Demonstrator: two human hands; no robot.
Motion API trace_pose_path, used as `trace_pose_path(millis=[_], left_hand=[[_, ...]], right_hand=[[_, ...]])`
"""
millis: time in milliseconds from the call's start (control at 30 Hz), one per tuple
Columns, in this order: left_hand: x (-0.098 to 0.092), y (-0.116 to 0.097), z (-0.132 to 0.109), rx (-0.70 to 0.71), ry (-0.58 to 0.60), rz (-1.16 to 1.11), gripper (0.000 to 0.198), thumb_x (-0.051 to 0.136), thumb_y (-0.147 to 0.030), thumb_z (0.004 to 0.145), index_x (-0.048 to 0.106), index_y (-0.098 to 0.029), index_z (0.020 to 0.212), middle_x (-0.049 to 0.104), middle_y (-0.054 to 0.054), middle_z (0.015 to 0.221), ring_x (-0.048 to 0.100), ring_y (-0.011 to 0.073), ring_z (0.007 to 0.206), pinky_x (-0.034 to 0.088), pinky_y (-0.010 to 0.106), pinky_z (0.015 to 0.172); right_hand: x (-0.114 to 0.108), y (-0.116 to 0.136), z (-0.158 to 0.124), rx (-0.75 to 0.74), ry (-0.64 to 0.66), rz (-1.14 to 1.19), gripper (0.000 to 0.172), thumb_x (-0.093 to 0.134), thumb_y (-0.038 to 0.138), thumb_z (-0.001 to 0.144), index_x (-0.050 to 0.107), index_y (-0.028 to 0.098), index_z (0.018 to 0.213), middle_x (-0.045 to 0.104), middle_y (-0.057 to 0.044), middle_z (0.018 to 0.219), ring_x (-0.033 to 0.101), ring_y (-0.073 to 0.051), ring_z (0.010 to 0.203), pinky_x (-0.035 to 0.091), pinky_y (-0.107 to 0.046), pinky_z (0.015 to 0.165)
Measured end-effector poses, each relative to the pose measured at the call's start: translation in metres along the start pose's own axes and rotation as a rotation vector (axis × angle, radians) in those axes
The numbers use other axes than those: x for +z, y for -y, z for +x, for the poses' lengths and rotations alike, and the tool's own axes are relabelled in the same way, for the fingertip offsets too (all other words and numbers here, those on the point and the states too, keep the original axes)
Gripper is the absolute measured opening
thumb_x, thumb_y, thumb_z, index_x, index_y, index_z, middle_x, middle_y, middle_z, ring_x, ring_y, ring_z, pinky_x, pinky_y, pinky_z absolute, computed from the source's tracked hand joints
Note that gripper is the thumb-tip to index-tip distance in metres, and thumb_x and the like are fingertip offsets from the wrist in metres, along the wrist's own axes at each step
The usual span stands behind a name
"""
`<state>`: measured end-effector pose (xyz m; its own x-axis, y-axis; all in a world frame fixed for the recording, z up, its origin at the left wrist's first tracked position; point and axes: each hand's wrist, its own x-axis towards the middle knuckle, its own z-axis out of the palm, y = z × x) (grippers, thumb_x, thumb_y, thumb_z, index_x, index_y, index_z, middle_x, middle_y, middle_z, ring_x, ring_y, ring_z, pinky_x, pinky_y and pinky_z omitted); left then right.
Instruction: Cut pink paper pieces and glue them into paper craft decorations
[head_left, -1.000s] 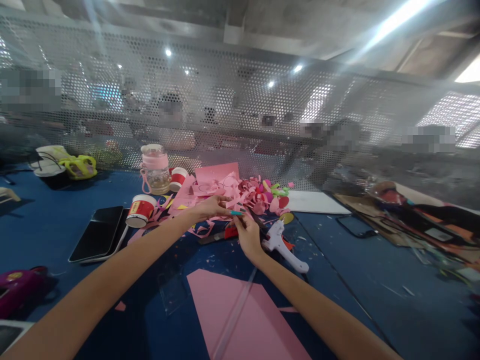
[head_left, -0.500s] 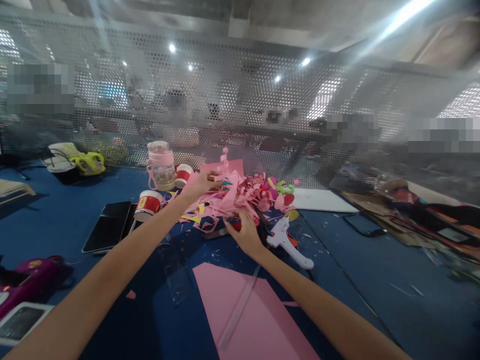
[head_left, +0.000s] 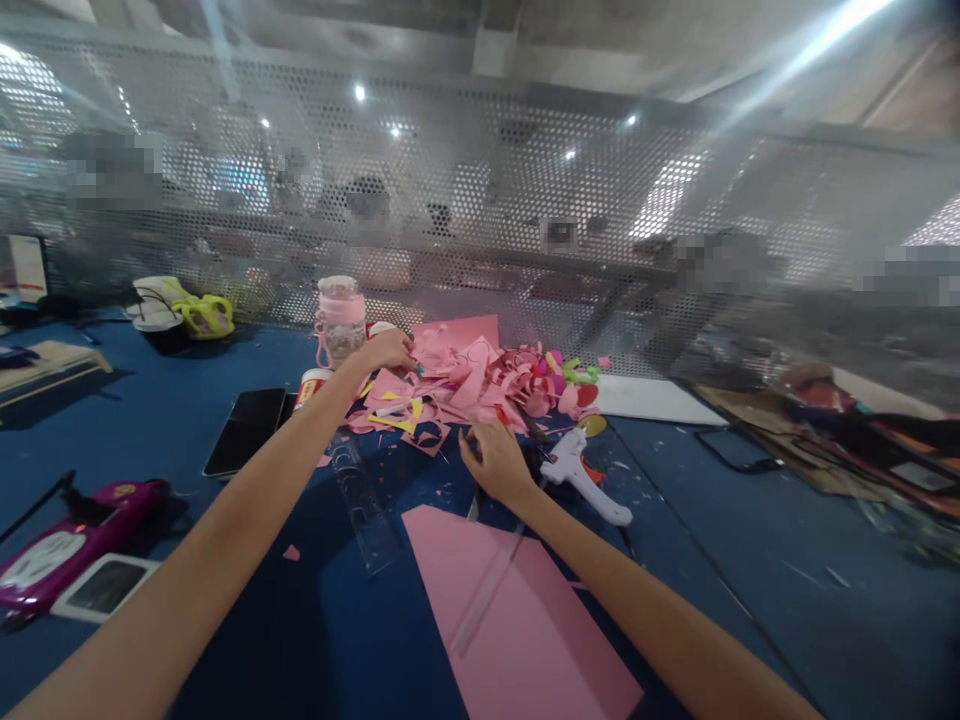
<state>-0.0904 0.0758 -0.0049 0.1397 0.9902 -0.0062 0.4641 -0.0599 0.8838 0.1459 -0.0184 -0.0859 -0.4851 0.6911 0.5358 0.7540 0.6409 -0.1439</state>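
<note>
My left hand (head_left: 388, 350) reaches over the left side of a heap of pink paper scraps (head_left: 469, 385). Its fingers curl down together against the scraps, and whatever they pinch is hidden. At the heap's near edge, my right hand (head_left: 496, 462) is partly closed, thumb toward the left. A narrow, blade-like piece (head_left: 474, 503) pokes out below its palm; I cannot make out the rest. A large sheet of pink paper (head_left: 517, 620) lies below my right forearm, with a clear stick (head_left: 487, 590) on it. A white glue gun (head_left: 585, 478) rests to the right of my right hand.
A transparent ruler (head_left: 362, 500), a black phone (head_left: 246, 432) and a red-and-white paper cup (head_left: 311, 382) lie around my left forearm. A pink-lidded bottle (head_left: 341, 322) stands behind. At left is a purple device (head_left: 82, 545). A perforated metal screen (head_left: 480, 200) bounds the table's back.
My left hand has moved left and lower over the scraps; pink bits that were in the air have come down. The blade-like piece now points downward instead of left. The view has shifted slightly.
</note>
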Motion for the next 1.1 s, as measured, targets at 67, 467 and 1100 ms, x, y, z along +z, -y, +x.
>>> trace_pose_path(millis=[67, 467, 1100], left_hand=[[0.001, -0.001, 0.002, 0.013, -0.017, 0.054, 0.024, 0.076, -0.012, 0.050, 0.052, -0.012, 0.056, 0.058, -0.001, 0.044, 0.060, 0.0147, 0.047, 0.050, 0.024, 0.052], [0.007, -0.004, -0.002, 0.076, -0.181, 0.589, 0.018, 0.071, -0.024, 0.059, 0.062, -0.010, 0.064, 0.066, 0.010, 0.066, 0.063, 0.0271, 0.080, 0.047, 0.030, 0.067], [0.058, 0.023, 0.020, 0.468, -0.030, 0.404, 0.042, 0.066, -0.030, 0.072, 0.056, -0.013, 0.108, 0.059, 0.009, 0.112, 0.055, 0.0257, 0.103, 0.043, 0.040, 0.091]], right_hand=[[0.000, 0.000, 0.000, 0.006, -0.004, -0.040, 0.016, 0.042, 0.022, 0.083, 0.052, 0.019, 0.070, 0.057, -0.007, 0.072, 0.050, -0.022, 0.076, 0.036, -0.034, 0.072], [0.001, 0.001, -0.001, -0.008, -0.010, -0.138, 0.010, 0.044, 0.017, 0.081, 0.052, 0.018, 0.075, 0.058, -0.007, 0.075, 0.050, -0.021, 0.077, 0.035, -0.033, 0.071], [0.002, 0.001, -0.001, -0.007, 0.034, -0.094, 0.007, 0.046, 0.016, 0.079, 0.051, 0.018, 0.075, 0.057, -0.007, 0.075, 0.050, -0.021, 0.077, 0.038, -0.032, 0.070]])
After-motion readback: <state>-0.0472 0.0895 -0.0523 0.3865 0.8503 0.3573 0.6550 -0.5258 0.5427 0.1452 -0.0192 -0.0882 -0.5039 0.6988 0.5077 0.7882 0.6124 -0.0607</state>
